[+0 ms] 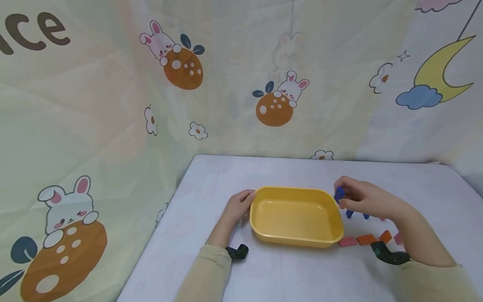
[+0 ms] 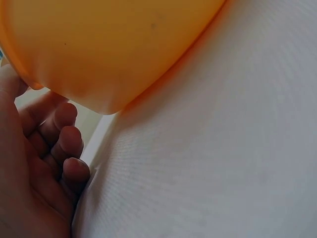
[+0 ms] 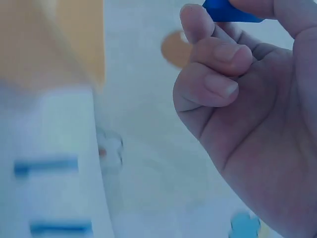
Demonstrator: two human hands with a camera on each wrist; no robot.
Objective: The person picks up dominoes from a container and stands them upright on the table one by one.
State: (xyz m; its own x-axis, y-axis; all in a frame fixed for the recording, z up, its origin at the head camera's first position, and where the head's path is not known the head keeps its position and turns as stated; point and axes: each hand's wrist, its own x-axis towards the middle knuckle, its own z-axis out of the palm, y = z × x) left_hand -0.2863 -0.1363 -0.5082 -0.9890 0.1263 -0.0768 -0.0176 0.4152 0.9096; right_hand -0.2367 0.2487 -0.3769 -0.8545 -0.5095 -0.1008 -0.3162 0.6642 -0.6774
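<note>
A yellow plastic tray [image 1: 296, 240] with rounded corners is at the middle of the table, its inside bare. At its left end my left hand [image 1: 238, 206] holds the rim with thumb and forefinger; the other fingers [image 2: 69, 141] are curled below the rim in the left wrist view. My right hand [image 1: 367, 199] is raised just beyond the tray's right end. It pinches a small blue block [image 1: 339, 194] between thumb and fingertips. The same blue block [image 3: 230, 11] shows at the top of the right wrist view, partly hidden by the fingers.
Two more blue blocks [image 1: 349, 214] lie beneath the right hand. Nearer me, a row of pink blocks [image 1: 348, 241] and orange blocks [image 1: 366, 239] lies right of the tray, partly hidden by the right wrist's camera [image 1: 388, 254]. A printed cloth wall [image 1: 234, 84] stands behind the white table [image 1: 290, 277].
</note>
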